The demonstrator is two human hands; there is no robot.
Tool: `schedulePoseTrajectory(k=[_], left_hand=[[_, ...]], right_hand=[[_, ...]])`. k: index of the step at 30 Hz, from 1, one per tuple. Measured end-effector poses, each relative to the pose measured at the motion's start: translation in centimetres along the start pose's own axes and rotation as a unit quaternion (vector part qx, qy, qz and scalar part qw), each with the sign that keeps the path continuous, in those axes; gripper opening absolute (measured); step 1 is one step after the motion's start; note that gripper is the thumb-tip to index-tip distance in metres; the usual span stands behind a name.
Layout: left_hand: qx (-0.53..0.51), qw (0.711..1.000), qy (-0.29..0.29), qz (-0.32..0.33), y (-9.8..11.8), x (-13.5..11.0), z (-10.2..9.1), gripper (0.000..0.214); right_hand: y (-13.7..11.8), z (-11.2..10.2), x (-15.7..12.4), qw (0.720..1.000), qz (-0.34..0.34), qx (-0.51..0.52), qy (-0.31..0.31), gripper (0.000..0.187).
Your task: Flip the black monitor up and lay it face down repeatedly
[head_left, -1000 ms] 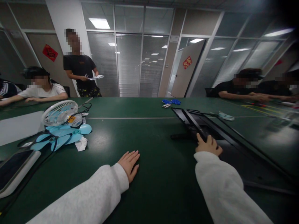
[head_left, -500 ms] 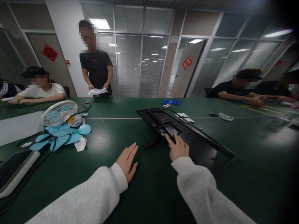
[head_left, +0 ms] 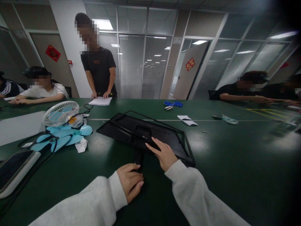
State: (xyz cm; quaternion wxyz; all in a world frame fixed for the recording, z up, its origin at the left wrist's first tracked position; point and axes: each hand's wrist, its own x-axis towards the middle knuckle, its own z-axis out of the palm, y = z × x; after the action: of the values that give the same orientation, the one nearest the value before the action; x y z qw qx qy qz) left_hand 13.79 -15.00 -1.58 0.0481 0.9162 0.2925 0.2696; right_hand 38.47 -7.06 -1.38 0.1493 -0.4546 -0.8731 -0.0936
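A black flat monitor lies face down on the green table, its back panel up. My right hand rests on the near part of that back panel, fingers stretched flat, holding nothing. My left hand is curled round the near end of the monitor's black stand, which sticks out toward me from the panel's lower edge. Both arms wear light grey sleeves.
At left lie a white fan cage, loose blue fan blades, a crumpled tissue, cables and a white-edged device. Blue gloves and paper scraps lie further back. A standing person presses papers on the table; others sit at both sides.
The monitor has slid left and turned in front of me. My left hand went from flat on the table to curled on the stand. The standing person came to the table and laid the papers down.
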Motion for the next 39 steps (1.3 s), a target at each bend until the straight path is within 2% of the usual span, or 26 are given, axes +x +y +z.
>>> schedulePoseTrajectory(k=[6, 13, 17, 21, 25, 29, 35, 39], left_hand=[[-0.018, 0.999, -0.006, 0.049, 1.3, -0.4, -0.2, 0.030], [-0.030, 0.994, 0.005, 0.105, 2.1, -0.6, -0.2, 0.034], [-0.024, 0.987, -0.029, 0.156, 2.2, -0.4, -0.6, 0.036], [0.002, 0.982, -0.055, 0.178, 2.1, -0.1, -0.6, 0.029], [0.007, 0.982, -0.033, 0.187, 1.6, -0.2, 0.3, 0.027], [-0.009, 0.981, 0.014, 0.195, 1.2, -0.3, 1.0, 0.034], [-0.020, 0.984, -0.015, 0.174, 1.4, -0.2, 0.2, 0.038], [-0.025, 0.985, -0.003, 0.168, 1.3, -0.1, 0.3, 0.039]], right_hand=[[0.4, -1.5, 0.1, 0.996, -0.058, 0.061, -0.022, 0.070], [0.2, -3.5, 0.6, 0.985, -0.100, 0.111, -0.083, 0.069], [0.2, -4.3, 1.0, 0.977, -0.104, 0.145, -0.120, 0.072], [0.6, -5.0, 1.6, 0.960, -0.107, 0.199, -0.166, 0.061], [1.0, -5.5, 2.6, 0.941, -0.092, 0.256, -0.199, 0.058], [0.9, -5.2, 3.5, 0.953, -0.032, 0.242, -0.177, 0.062], [1.5, -3.7, 3.5, 0.948, -0.008, 0.272, -0.164, 0.056], [2.3, -3.3, 3.4, 0.957, 0.013, 0.238, -0.165, 0.054]])
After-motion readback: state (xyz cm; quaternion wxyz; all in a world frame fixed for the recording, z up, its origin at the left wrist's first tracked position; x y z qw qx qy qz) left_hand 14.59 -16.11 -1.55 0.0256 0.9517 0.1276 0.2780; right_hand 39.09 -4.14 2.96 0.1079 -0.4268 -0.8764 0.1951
